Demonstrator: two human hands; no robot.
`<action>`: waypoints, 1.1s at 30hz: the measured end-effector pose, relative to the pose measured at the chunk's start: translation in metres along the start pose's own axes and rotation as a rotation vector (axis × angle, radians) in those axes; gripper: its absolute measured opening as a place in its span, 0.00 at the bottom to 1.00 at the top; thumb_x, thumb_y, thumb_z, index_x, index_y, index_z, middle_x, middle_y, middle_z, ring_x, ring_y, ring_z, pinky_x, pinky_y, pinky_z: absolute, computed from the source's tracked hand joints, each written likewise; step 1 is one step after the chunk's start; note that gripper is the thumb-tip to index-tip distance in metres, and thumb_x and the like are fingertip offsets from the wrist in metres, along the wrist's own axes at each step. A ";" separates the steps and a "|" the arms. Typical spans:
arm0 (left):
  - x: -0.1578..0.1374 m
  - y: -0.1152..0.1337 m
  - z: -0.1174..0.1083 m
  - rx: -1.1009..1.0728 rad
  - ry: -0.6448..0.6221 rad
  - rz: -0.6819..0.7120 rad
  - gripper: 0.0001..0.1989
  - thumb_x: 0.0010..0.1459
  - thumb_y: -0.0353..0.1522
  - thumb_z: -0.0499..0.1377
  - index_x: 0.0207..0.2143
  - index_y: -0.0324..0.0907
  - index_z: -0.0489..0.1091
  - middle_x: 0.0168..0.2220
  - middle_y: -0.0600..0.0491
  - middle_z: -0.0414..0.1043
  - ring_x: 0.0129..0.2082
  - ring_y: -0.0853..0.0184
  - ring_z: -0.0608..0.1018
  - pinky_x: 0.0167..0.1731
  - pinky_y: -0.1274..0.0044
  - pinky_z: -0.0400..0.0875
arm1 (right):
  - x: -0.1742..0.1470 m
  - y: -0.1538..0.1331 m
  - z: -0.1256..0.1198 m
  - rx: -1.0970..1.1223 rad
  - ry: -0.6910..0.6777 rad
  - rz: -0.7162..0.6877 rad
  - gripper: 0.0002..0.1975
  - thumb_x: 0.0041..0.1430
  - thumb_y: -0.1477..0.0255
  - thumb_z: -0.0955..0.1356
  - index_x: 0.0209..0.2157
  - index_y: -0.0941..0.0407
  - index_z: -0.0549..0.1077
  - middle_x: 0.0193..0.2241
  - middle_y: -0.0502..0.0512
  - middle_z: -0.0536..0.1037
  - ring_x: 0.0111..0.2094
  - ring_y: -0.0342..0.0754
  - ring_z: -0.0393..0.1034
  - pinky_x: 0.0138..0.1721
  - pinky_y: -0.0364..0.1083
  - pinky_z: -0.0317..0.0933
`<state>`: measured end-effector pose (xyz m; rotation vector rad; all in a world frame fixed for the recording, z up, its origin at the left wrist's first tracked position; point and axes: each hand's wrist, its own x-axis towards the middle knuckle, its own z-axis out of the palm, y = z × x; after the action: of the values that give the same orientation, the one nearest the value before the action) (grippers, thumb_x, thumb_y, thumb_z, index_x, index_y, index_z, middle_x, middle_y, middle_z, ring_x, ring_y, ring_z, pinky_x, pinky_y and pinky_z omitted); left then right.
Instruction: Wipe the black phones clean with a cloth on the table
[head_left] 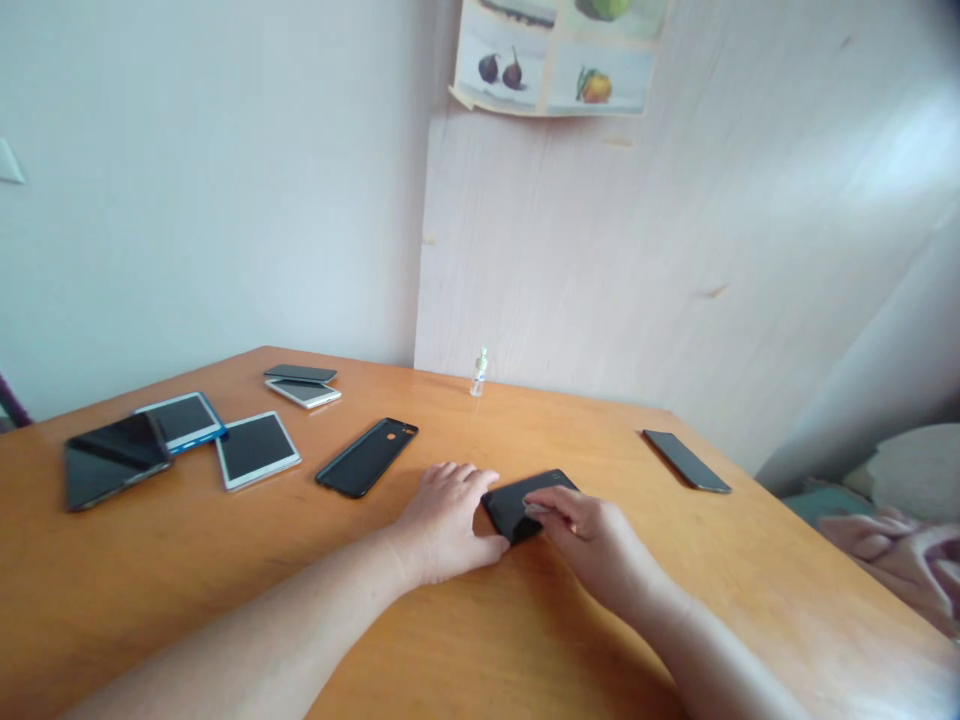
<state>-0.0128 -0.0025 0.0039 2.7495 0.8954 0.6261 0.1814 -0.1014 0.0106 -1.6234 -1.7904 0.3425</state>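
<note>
A black smartphone lies flat on the wooden table in front of me, glossy, with small marks near its far right corner. My left hand holds it by its left end, thumb at the near corner and fingers at the far one. My right hand is closed in a pinch over the middle of the phone. Between its fingertips shows a small whitish wad, like tissue or cloth, against the phone's surface. Left of my left hand lies an empty black phone case, inner side up.
On the left of the table lie a black tablet, a blue-edged tablet, a white tablet, a white phone and a dark phone. A small bottle stands at the back; another dark phone lies right.
</note>
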 end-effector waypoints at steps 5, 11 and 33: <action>-0.003 0.008 0.000 0.027 0.022 0.035 0.26 0.48 0.41 0.64 0.50 0.45 0.66 0.41 0.50 0.73 0.44 0.56 0.72 0.46 0.65 0.63 | 0.015 0.024 0.002 0.277 0.152 0.220 0.13 0.60 0.64 0.63 0.42 0.56 0.72 0.35 0.54 0.79 0.35 0.47 0.73 0.36 0.44 0.65; -0.005 0.014 -0.003 0.003 0.011 0.077 0.22 0.51 0.37 0.63 0.49 0.46 0.67 0.38 0.53 0.72 0.41 0.59 0.72 0.46 0.66 0.63 | 0.024 0.056 -0.022 -0.123 0.304 0.526 0.17 0.59 0.65 0.61 0.46 0.54 0.73 0.40 0.56 0.79 0.42 0.50 0.73 0.42 0.45 0.63; 0.005 0.039 -0.007 0.046 -0.185 0.258 0.27 0.65 0.46 0.51 0.62 0.45 0.57 0.64 0.46 0.58 0.62 0.59 0.63 0.61 0.65 0.59 | 0.036 0.061 -0.026 -0.197 0.236 0.656 0.16 0.61 0.65 0.59 0.40 0.52 0.77 0.41 0.58 0.80 0.44 0.52 0.72 0.40 0.45 0.61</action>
<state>0.0079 -0.0306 0.0232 2.9303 0.5269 0.3843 0.2457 -0.0624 0.0040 -2.2677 -1.1075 0.2516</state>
